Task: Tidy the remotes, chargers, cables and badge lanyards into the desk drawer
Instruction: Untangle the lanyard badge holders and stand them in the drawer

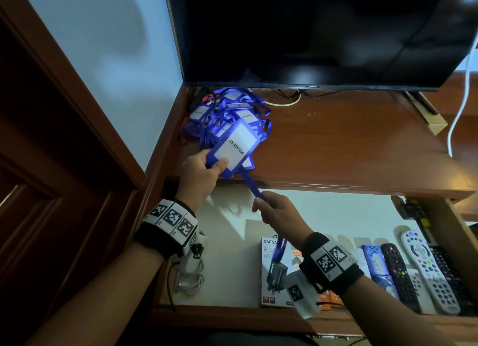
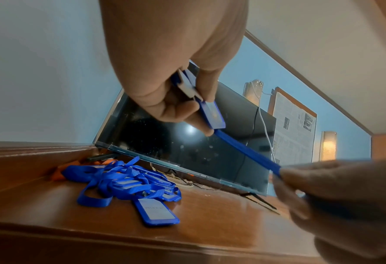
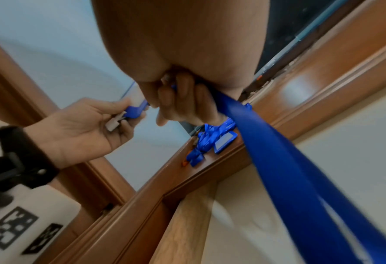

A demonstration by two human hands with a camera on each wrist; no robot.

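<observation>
My left hand [image 1: 207, 164] pinches the lower corner of a blue badge holder [image 1: 234, 149] with a white card, held above the desk's front edge. Its blue lanyard strap [image 1: 252, 186] runs taut down to my right hand [image 1: 271, 208], which grips it over the open drawer [image 1: 232, 242]; the strap's tail [image 3: 300, 178] hangs below that hand. In the left wrist view the badge holder [image 2: 210, 114] sits between thumb and fingers. A pile of blue badge lanyards [image 1: 227, 115] lies on the desk's back left corner, below the TV.
The drawer holds a coiled white cable [image 1: 190, 276] at left, charger boxes [image 1: 274, 270] in the middle and several remotes [image 1: 424, 270] at right. A black TV [image 1: 310, 35] stands at the back of the desk [image 1: 349, 144]. A white cord [image 1: 463, 94] hangs at right.
</observation>
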